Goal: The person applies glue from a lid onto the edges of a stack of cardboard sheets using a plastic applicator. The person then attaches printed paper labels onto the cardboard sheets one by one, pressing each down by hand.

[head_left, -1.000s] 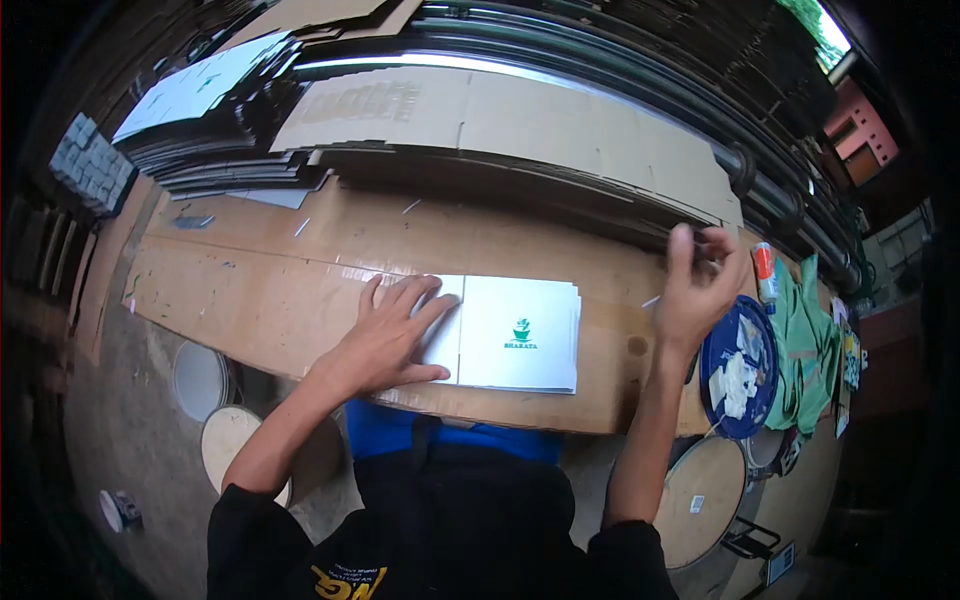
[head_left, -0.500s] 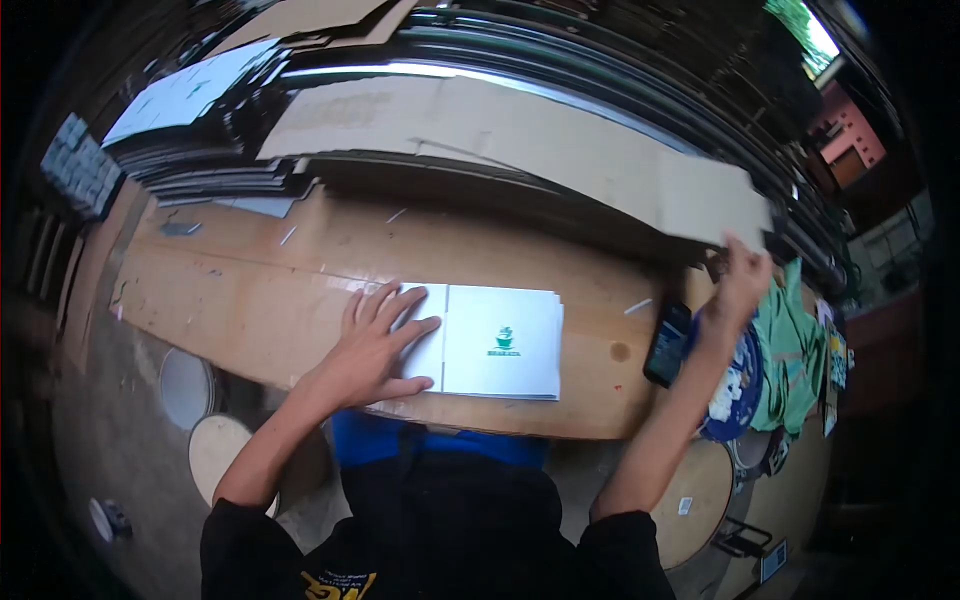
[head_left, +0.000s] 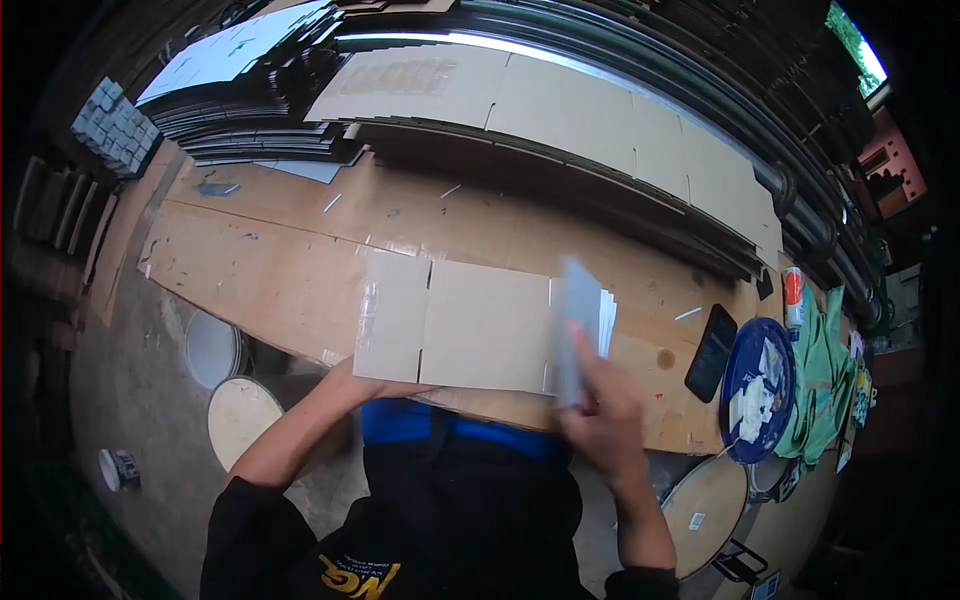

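Observation:
A creased cardboard sheet (head_left: pixel 487 325) lies brown side up on the worktable in front of me. Its right-hand flap (head_left: pixel 573 305) stands bent up, smeared by motion. My right hand (head_left: pixel 603 400) is closed on that flap, thumb on its near face. My left hand (head_left: pixel 378 384) is at the sheet's lower left edge, most of its fingers hidden beneath the cardboard. White sheet edges (head_left: pixel 607 322) show past the flap on the right, under the brown sheet.
A long stack of brown cardboard (head_left: pixel 570 110) runs along the table's back. White-topped sheets (head_left: pixel 245 45) are piled at back left. To the right are a phone (head_left: pixel 711 353), a blue basin (head_left: pixel 732 400) with white paste, a spray can (head_left: pixel 793 297) and green cloth (head_left: pixel 815 380).
A brown cardboard sheet now covers the white printed stack. My right hand has come from the back stack to its flap. My left hand has gone from on top to the near edge.

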Tool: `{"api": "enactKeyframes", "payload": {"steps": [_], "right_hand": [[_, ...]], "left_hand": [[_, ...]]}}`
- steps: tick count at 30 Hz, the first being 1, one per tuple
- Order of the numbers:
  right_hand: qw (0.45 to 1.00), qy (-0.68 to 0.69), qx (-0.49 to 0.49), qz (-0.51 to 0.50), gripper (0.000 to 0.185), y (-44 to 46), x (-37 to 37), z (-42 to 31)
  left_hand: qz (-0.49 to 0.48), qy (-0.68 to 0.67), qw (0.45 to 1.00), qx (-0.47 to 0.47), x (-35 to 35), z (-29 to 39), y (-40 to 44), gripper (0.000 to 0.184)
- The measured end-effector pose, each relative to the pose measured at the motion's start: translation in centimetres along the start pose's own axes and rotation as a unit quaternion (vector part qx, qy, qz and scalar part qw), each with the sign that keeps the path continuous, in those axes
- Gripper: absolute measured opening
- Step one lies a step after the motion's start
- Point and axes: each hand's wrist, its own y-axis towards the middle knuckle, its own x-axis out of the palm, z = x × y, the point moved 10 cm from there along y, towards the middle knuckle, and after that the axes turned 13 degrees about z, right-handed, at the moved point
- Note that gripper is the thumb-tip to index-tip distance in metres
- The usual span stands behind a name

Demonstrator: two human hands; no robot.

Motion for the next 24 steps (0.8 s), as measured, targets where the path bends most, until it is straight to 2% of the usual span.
{"api": "enactKeyframes", "payload": {"steps": [1,3,4,5,7,9,11,12,16,18,20,24], "right_hand": [[1.000,0.003,-0.001,0.000,0.068,0.5,0.9,-0.4],[0.992,0.002,0.013,-0.128,0.073,0.1,5.2,0.1],[0.990,-0.056,-0.003,-0.128,0.076,-0.2,6.4,1.2],[0.990,-0.055,-0.008,-0.129,0.076,0.6,6.1,1.0],[0.978,-0.125,-0.074,-0.148,0.076,2.7,5.5,0.1],[0.981,-0.118,-0.081,-0.134,0.081,3.7,6.2,1.4],[0.966,-0.153,-0.126,-0.164,0.091,4.4,7.6,2.3],[0.971,-0.108,-0.118,-0.178,0.099,4.7,8.2,2.9],[0.974,-0.085,-0.112,-0.177,0.106,5.4,7.4,3.0],[0.977,-0.080,-0.102,-0.172,0.116,5.4,7.3,3.5],[0.976,-0.084,-0.096,-0.174,0.120,5.3,7.5,4.0],[0.975,-0.096,-0.086,-0.179,0.130,4.8,7.8,4.5]], "left_hand": [[-0.023,-0.007,1.000,0.005,0.3,0.2,0.2,0.056],[-0.046,-0.010,0.999,0.007,0.6,0.5,0.1,0.057],[-0.062,-0.024,0.998,-0.014,0.9,0.3,0.1,0.059],[-0.076,-0.037,0.996,-0.034,1.2,0.0,0.0,0.062],[-0.064,-0.053,0.994,-0.065,1.3,-0.5,-0.1,0.064],[-0.055,-0.070,0.992,-0.091,1.2,-0.7,-0.1,0.066],[-0.041,-0.094,0.989,-0.108,0.9,-0.8,0.1,0.070],[-0.042,-0.093,0.989,-0.108,0.9,-0.8,0.1,0.070],[-0.019,-0.060,0.997,-0.053,1.0,-0.8,0.2,0.069],[-0.012,-0.061,0.998,-0.025,0.4,0.5,1.0,0.069],[-0.070,-0.143,0.975,-0.155,0.8,-0.3,0.7,0.069],[-0.094,-0.111,0.980,-0.133,1.4,-0.4,0.2,0.071]]}}
